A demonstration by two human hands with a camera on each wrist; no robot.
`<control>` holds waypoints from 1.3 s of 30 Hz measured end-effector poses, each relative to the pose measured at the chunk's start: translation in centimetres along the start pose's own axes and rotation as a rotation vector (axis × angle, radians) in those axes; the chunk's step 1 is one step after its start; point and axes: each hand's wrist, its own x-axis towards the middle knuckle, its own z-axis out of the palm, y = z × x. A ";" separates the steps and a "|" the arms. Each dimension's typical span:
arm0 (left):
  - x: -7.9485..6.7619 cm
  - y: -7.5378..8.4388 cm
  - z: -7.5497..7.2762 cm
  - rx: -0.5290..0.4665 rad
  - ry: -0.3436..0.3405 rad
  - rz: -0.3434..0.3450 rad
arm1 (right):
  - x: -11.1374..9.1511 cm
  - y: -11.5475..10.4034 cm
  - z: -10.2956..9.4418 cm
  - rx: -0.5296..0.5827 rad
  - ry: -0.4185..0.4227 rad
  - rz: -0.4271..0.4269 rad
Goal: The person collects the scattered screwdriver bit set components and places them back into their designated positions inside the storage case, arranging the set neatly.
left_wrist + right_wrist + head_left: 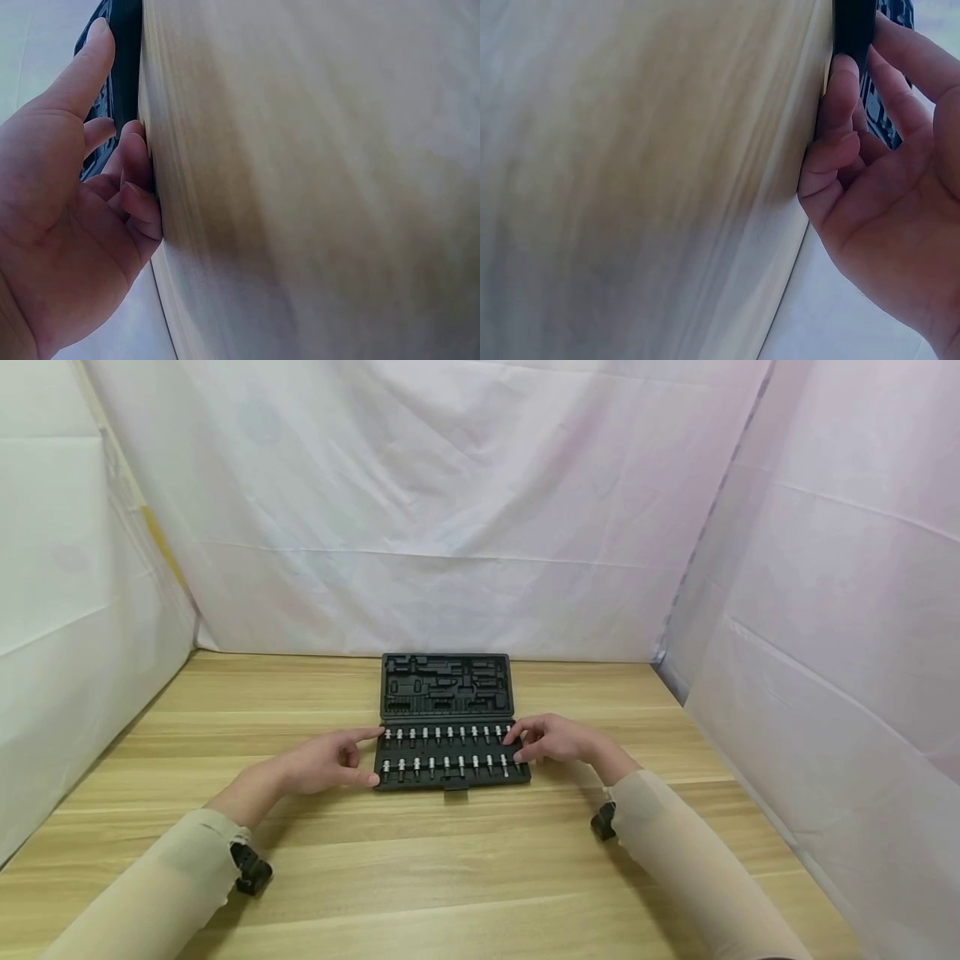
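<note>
A black socket-bit case (452,778) lies open on the table, its lid (447,685) folded back at the far side. Two rows of silver-topped bit sockets (462,762) fill the near half. My left hand (318,764) is at the case's left end, index finger straight to the edge and thumb at the near corner; its other fingers (139,161) are bent low beside the case wall (126,64). At the opposite end, my right hand (558,739) holds the rim with bent fingers, thumb and index reaching over the end sockets and other fingers (841,90) against the side.
The case stands on a wood-grain table (450,877). White cloth walls (420,510) enclose the table at the back and both sides. A small black camera is strapped at each sleeve cuff, the left one (251,870) close over the tabletop.
</note>
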 end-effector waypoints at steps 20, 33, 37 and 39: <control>0.0 -0.2 0.0 0.010 0.004 -0.003 | -0.5 0.9 -0.4 0.018 -0.020 -0.049; 0.0 0.0 -0.2 0.009 0.003 -0.006 | 1.8 0.4 -3.0 0.151 0.291 -0.040; 0.0 0.0 0.0 0.022 0.002 -0.005 | 3.3 0.0 -3.1 0.196 0.330 -0.015; 0.0 0.0 0.1 0.025 0.002 -0.005 | 4.0 -0.1 -3.1 0.227 0.349 -0.017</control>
